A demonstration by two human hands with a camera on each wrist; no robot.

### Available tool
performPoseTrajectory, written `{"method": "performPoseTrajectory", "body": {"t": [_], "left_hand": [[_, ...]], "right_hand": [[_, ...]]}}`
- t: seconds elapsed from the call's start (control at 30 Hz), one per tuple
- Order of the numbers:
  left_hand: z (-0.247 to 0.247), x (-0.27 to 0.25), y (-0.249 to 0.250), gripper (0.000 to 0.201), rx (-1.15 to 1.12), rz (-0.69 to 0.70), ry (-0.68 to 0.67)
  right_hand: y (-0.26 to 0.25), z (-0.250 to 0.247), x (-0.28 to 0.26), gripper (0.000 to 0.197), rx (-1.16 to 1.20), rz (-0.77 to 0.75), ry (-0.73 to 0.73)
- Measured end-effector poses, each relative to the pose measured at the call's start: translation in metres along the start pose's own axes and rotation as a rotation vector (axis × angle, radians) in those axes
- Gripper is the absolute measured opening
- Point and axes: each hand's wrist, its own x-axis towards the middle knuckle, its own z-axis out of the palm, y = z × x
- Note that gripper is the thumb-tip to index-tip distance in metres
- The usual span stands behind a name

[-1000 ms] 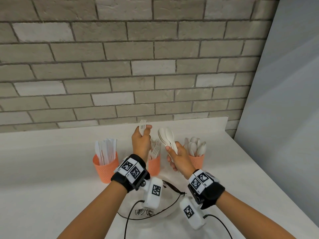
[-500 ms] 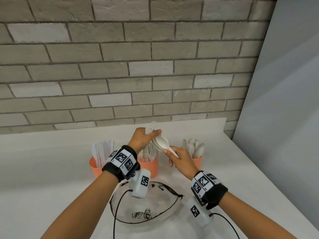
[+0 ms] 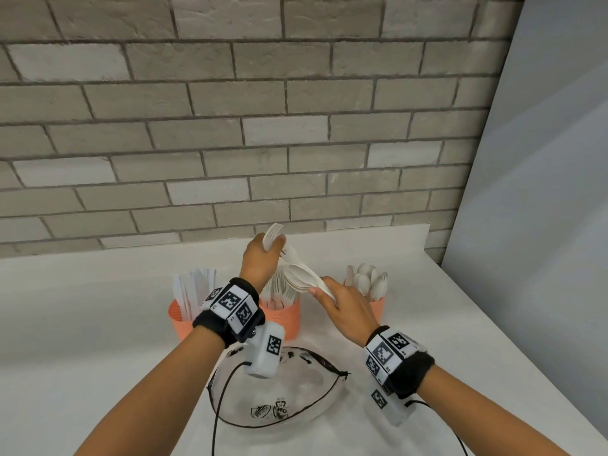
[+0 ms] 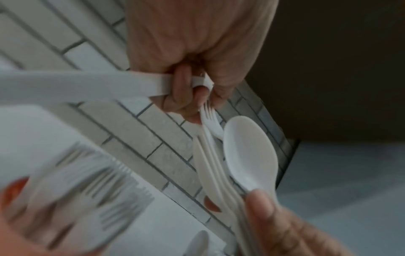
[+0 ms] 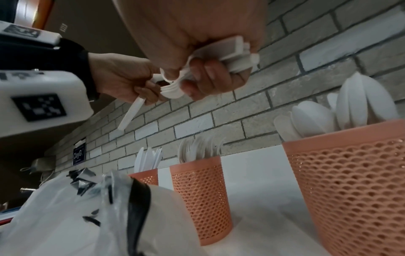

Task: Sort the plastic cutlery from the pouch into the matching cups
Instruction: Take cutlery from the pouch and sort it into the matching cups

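My left hand [image 3: 274, 246] grips a white plastic fork [image 3: 273, 233] above the middle cup; its long handle [image 4: 87, 86] crosses the left wrist view. My right hand [image 3: 324, 292] grips a bundle of white spoons [image 3: 302, 278] by their handles [image 5: 230, 52], bowls [image 4: 247, 152] tilted towards the left hand. A second fork [image 4: 208, 119] lies with the bundle, its tines at my left fingertips. Three orange mesh cups stand in a row: knives [image 3: 179, 319], forks [image 3: 283, 317], spoons [image 3: 375, 306]. The clear pouch [image 3: 279, 396] lies flat in front of them.
The white table [image 3: 98, 340] ends at a brick wall [image 3: 296, 126] behind the cups and a grey panel [image 3: 543, 225] on the right. Black cables [image 3: 215, 416] run from the wrist cameras across the pouch.
The spoon bundle tipped from upright over to the left. My left hand, still holding its fork, moved right to meet the bundle above the fork cup.
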Motion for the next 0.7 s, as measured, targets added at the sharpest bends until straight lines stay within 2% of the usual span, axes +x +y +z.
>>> {"method": "performPoseTrajectory", "body": {"t": [0.13,0.23,0.33,0.4,0.5,0.7], "left_hand": [[0.001,-0.008,-0.004,0.03,-0.275,-0.235,-0.115],[0.0,-0.01,-0.006,0.02,-0.315,-0.281,-0.214],[-0.003,-0.011,-0.004,0.014,-0.314,-0.259,-0.259],[-0.002,-0.009,-0.002,0.019,-0.332,-0.255,-0.21],[-0.006,-0.001,0.001,0.021,-0.447,-0.292,-0.064],[-0.023,0.016,0.006,0.018,-0.617,-0.296,0.112]], "right_hand": [[-0.004,0.0,0.001,0.036,-0.033,-0.024,-0.002],[-0.006,-0.002,0.001,0.036,-0.011,-0.027,-0.009],[-0.008,-0.004,-0.001,0.036,0.035,-0.016,-0.02],[-0.012,-0.007,-0.002,0.034,0.07,-0.011,-0.039],[-0.012,-0.009,-0.002,0.031,0.12,0.028,-0.082],[0.005,-0.01,0.005,0.035,0.438,0.256,-0.139]]}}
